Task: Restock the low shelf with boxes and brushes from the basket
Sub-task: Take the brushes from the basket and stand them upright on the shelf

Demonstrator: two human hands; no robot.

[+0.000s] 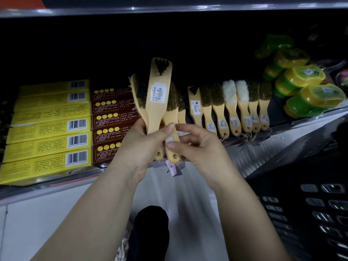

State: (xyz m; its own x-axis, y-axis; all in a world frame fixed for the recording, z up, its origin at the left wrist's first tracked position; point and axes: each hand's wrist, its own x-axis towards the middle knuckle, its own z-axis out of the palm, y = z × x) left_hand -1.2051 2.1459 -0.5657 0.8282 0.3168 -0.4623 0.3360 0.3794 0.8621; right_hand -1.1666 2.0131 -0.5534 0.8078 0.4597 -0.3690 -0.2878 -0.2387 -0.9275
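**Both hands raised, meeting at the middle**

Both bare forearms rise from the lower corners and converge. The left hand [143, 146] is closed in a fist around a bundle of brushes [159, 102], thumb pressed across the front, wrist slightly bent back. The right hand [195, 146] sits just beside it, touching it at the thumb tips, palm turned leftward. Its thumb and forefinger pinch the lower handle of one brush; the other fingers curl loosely behind.
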